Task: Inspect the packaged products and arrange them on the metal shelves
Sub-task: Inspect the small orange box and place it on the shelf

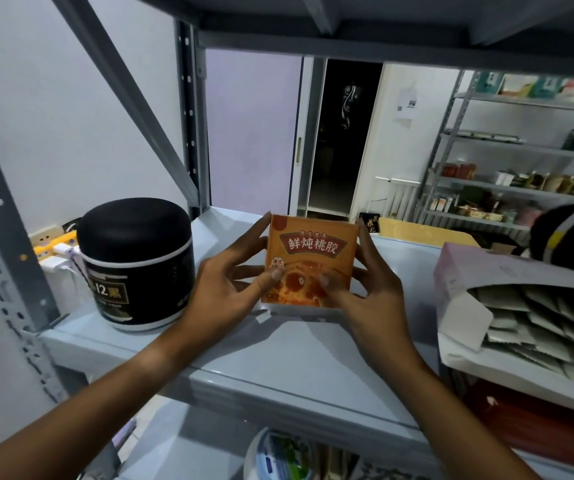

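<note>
An orange packaged box [309,251] with red Chinese lettering stands upright just above the grey metal shelf [278,351], its printed face toward me. My left hand [223,289] grips its left edge, fingers behind and thumb on the front. My right hand [365,289] grips its right edge the same way. The box's lower edge sits at or just over the shelf surface; I cannot tell if it touches.
A black round jar [136,261] with a "12" label stands on the shelf at left. An open pale box of grey sachets [527,317] lies at right, a black round object [569,237] behind it. More products sit on the shelf below [278,455] and on far shelving [507,188].
</note>
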